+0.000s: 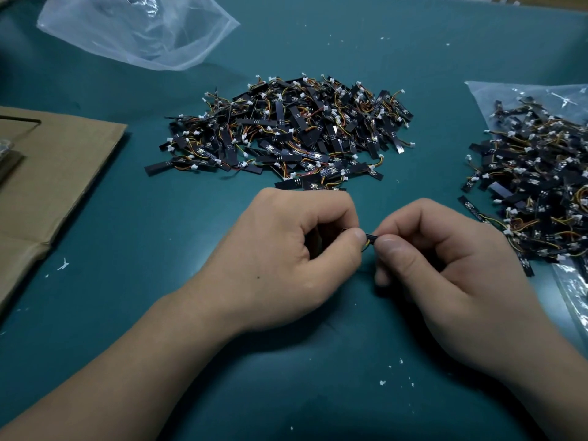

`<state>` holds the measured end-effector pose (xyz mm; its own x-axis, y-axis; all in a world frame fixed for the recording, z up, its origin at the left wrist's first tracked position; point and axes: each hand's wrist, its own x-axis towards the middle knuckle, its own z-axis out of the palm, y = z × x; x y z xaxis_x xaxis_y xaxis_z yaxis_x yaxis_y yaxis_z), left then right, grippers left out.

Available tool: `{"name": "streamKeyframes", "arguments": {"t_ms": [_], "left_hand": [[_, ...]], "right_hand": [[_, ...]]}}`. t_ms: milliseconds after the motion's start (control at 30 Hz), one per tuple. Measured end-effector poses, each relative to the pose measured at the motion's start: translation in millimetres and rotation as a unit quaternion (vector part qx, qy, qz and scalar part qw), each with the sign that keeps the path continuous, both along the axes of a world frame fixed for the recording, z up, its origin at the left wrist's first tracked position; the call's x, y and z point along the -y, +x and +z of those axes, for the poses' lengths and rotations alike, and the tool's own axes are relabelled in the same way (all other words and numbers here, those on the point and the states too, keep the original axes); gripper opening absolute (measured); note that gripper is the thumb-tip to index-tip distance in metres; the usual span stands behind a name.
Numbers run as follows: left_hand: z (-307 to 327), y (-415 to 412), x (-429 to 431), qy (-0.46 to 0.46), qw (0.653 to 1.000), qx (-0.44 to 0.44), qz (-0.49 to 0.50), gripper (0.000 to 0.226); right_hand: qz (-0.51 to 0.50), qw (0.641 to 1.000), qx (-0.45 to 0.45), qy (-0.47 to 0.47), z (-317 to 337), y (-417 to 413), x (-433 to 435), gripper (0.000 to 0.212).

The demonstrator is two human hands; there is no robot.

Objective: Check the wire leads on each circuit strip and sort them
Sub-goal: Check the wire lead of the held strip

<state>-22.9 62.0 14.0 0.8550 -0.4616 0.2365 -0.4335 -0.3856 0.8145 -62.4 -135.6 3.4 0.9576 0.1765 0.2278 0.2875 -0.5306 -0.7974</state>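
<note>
Pinching one small black circuit strip (370,238) just above the green desk (159,218), near side of the central pile (286,128) of strips. Gripped at one end by the curled fingers (356,237) of the left hand (286,249) and at the other by the right hand (445,265). Flanked on the right by a second pile (534,192) on a clear plastic bag (496,100), on the left by cardboard (47,173).

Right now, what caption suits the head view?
Left hand and right hand pinch one strip before the middle pile.

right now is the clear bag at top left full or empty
Looks empty: the clear bag lies slack and see-through, nothing dark showing inside.
</note>
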Motion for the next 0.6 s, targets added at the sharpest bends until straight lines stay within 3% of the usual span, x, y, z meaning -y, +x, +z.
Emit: {"name": "streamKeyframes", "arguments": {"t_ms": [600], "left_hand": [[3.6,0.2,-2.1,-0.028,0.999,0.01,-0.015,0.023]], "right_hand": [[0.023,0.999,-0.008,0.028,5.5,-2.1,-0.9,0.02]]}}
